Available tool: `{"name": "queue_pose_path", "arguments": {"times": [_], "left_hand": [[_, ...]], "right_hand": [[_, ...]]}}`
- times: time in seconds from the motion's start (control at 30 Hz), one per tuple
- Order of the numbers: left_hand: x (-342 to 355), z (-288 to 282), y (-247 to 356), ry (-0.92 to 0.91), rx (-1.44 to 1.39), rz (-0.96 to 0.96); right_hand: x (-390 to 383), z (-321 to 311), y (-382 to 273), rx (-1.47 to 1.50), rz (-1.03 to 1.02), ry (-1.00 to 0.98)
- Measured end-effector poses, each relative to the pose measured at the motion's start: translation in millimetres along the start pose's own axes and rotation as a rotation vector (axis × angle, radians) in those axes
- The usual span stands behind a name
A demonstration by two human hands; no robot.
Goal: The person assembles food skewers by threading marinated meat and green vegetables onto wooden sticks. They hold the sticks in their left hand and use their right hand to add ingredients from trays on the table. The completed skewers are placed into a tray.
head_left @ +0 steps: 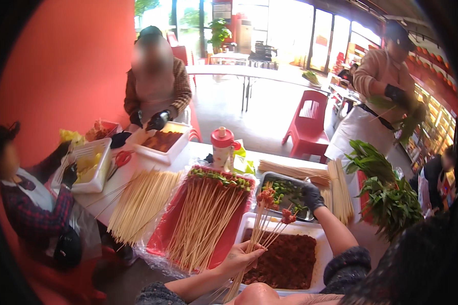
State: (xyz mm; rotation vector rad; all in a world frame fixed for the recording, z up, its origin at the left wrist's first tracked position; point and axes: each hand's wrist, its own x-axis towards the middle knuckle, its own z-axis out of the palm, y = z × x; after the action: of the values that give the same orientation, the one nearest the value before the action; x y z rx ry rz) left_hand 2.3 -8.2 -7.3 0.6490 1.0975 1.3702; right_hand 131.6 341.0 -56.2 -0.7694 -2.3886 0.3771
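Observation:
My bare left hand [244, 256] is closed around a bundle of bamboo skewers [253, 241], with red meat pieces threaded near their upper tips. The bundle leans over a white tub [232, 234] of dark red marinated meat [285, 259]. Over the right side of a metal tray [295, 218] of green chopped vegetable pieces [280, 190], my right hand [312, 196] in a black glove has its fingers curled down. What they pinch, if anything, is too small to make out. Left of my hands, a red tray [160, 235] lined with clear plastic holds finished skewers [203, 218] with green tops.
Loose bare skewers [142, 203] lie left of the red tray, more [339, 188] on the right. A cup [222, 145] stands behind it; red scissors [119, 161] lie farther left. Leafy greens [381, 188] sit at right. Co-workers handle a white tub [170, 156], a white basket [94, 178] and greens.

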Motion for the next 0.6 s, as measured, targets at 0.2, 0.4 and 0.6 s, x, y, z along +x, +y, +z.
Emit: {"name": "queue_pose_path", "arguments": {"times": [0.2, 0.4, 0.6], "left_hand": [[2, 4, 4, -0.008, 0.0, 0.031], [0, 4, 3, 0.033, 0.016, 0.042], [5, 10, 4, 0.002, 0.089, 0.031]], "right_hand": [[-58, -55, -79, 1.076, 0.628, 0.084], [-91, -53, -138, 1.627, 0.623, 0.083], [-106, -51, -134, 1.641, 0.643, 0.205]]}}
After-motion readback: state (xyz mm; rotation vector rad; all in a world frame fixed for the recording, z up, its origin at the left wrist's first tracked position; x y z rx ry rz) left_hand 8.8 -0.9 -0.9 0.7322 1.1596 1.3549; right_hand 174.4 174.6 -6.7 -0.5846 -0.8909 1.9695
